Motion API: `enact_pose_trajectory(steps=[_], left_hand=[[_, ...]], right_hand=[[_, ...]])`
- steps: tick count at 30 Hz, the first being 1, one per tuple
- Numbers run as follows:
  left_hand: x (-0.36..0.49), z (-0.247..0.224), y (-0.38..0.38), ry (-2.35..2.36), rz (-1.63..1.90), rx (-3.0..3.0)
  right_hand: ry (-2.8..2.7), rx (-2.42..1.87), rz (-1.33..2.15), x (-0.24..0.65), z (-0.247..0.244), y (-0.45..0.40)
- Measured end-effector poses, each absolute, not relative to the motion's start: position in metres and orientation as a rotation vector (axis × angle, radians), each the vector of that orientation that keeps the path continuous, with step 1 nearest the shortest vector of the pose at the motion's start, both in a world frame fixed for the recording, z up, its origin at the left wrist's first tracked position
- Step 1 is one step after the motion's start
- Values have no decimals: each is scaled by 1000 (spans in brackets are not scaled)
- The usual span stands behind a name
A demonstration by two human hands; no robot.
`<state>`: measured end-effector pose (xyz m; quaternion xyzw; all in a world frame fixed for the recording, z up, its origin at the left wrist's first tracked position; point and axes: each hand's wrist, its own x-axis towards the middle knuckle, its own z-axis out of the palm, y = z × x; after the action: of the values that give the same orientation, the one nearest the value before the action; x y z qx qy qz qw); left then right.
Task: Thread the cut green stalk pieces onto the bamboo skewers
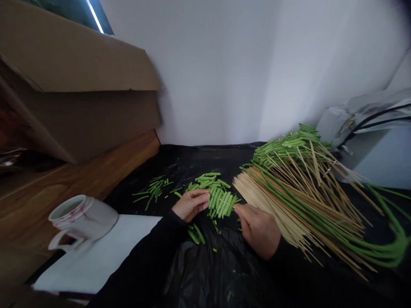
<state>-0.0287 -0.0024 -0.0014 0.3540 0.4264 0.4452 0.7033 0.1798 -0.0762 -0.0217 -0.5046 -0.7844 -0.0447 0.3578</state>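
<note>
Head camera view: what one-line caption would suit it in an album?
Both hands, left hand and right hand, press a row of cut green bean pieces beside bamboo skewers.

Dim, soft daylight from upper left; edges warped and blurred.

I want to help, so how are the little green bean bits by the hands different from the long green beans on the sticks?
The cut bean pieces are short and straight; the long beans are whole and curve at their right ends. The pieces lie between the left hand and right hand on black plastic sheet; the long ones rest across bamboo skewers. Both are green.
</note>
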Motion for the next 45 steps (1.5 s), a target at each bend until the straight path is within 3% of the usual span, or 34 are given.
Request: enact_pose_trajectory(steps=[9, 16, 26, 32, 37, 41, 45], left_hand=[[-43, 3, 4, 1136, 992, 1507], [-45, -11, 3, 1044, 658, 2404], [-48, 2, 1, 1125, 456, 2622], [-49, 9, 3, 1251, 750, 2420], [-43, 6, 3, 1194, 1086, 1740], [-38, -1, 4, 1005, 1102, 1112], [-35, -1, 4, 929, 1078, 927]], right_hand=[[-1889, -1323, -155, 191, -15, -70], [-1916, -1322, -141, 190, -17, -70], [-1918, -1315, -102, 187, -17, -71], [-1907, -1312, -106, 188, -18, -71], [-1922, -1298, -109, 185, -18, -73], [-1951, -1301, -77, 183, -19, -75], [-1948, -1301, -76, 183, -21, -76]])
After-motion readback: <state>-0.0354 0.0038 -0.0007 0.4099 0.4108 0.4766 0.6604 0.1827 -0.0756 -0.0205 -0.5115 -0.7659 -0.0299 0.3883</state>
